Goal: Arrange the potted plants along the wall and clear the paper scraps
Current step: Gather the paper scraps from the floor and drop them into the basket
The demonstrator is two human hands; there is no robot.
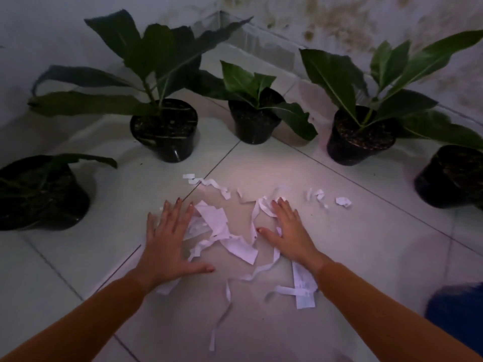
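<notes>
Both hands (pixel 167 241) (pixel 290 231) flat, fingers spread, on paper scraps (pixel 222 231); some scraps hidden underneath.

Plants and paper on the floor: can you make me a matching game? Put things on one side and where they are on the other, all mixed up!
Things:
1. left hand
2. small plant
3. blue thing
4. paper scraps

Places:
A. bottom right corner
B. between the two hands
C. middle pot, near the wall corner
D. flat on the floor, left of the scraps

Pairs: 1-D, 2-C, 3-A, 4-B
</notes>
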